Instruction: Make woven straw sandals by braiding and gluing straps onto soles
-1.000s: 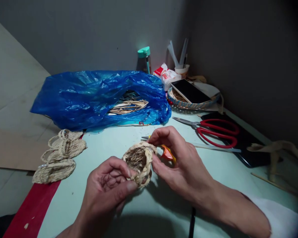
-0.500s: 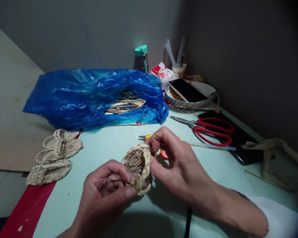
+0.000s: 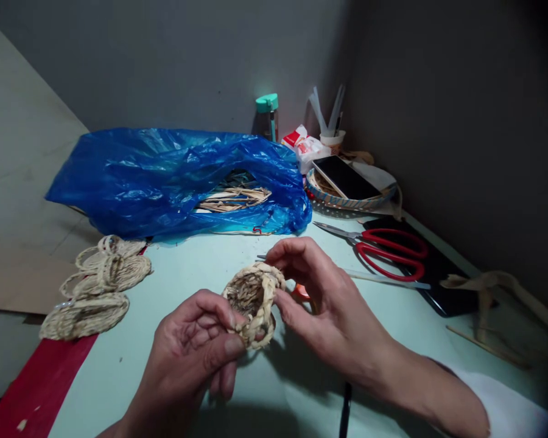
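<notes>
Between my hands is a small woven straw piece (image 3: 249, 295), hollow like a little cup, with a thick braided rim tilted toward me. My left hand (image 3: 196, 344) pinches its lower left edge between thumb and index finger. At the upper right, my right hand (image 3: 326, 298) has its thumb against the rim and its fingers curled over behind it; their tips are partly hidden. Behind the right hand lies an orange object (image 3: 301, 292), mostly covered. A dark pointed tip (image 3: 261, 257) shows just beyond the straw piece.
Woven straw slippers (image 3: 95, 310) lie at the left by a red strip (image 3: 50, 383). A blue plastic bag (image 3: 164, 182) holding straw spans the back. Red-handled scissors (image 3: 388, 246) rest on a dark tablet-like slab (image 3: 442, 298). A phone (image 3: 347, 176) sits on a shallow basket (image 3: 329, 198).
The straw piece has turned slightly in my hands, its rim shifting a little. My right fingers have moved up and left over it. The camera view has shifted slightly.
</notes>
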{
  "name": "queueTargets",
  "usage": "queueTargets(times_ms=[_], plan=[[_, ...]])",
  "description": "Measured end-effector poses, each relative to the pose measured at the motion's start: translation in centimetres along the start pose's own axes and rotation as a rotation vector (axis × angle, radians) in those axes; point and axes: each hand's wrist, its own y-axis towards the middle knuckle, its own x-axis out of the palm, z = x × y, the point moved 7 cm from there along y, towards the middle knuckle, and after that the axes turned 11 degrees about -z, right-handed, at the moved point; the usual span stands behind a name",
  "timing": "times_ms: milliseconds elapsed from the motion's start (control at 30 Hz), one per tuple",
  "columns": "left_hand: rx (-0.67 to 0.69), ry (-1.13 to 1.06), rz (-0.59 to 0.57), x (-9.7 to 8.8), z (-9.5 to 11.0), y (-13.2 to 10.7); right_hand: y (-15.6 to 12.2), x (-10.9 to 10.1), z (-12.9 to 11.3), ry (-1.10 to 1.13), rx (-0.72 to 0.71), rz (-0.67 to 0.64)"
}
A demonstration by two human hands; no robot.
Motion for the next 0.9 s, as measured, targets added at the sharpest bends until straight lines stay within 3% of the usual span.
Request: queueTargets(times_ms=[333,533,900], plan=[[-0.013,0.009,-0.203,0.4,-0.6,0.3,-0.1,-0.7,0.4,0.068,-0.035,0.045],[0.042,0.03,-0.291,0.4,-0.6,0.6,0.1,-1.1,1.2,0.15,0.034,0.056],[0.028,0.121,-0.19,0.5,0.1,0.2,0.1,-1.0,1.5,0.207,0.095,0.016]])
